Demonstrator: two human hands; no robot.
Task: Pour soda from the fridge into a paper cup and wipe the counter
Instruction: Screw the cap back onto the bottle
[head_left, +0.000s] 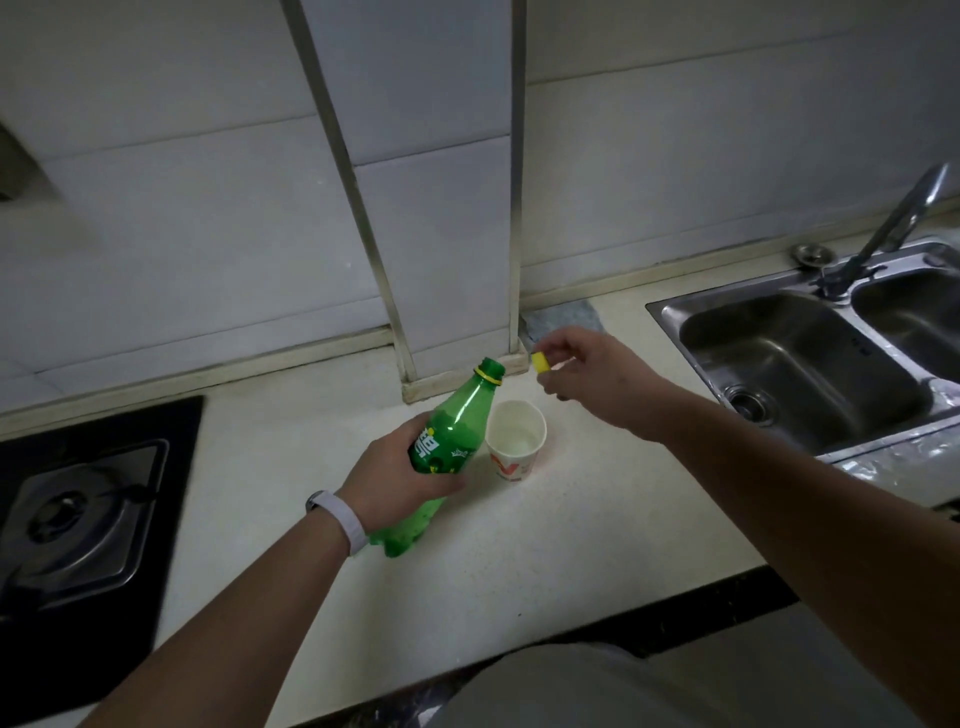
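Note:
My left hand (400, 475) grips a green soda bottle (457, 431) around its middle, above the white counter (571, 545). The bottle leans with its uncapped neck up and to the right. Just right of the bottle stands a white paper cup (514, 441) with a red mark, upright, with a little clear liquid at its bottom. My right hand (597, 379) is raised beyond the cup and pinches the yellow bottle cap (540, 362) between its fingertips, to the right of the bottle's mouth.
A grey cloth (566, 314) lies at the wall behind my right hand. A steel double sink (810, 358) with a tap (893, 228) fills the right side. A black gas hob (78, 514) is on the left. A tiled pillar (441, 208) juts out behind the cup.

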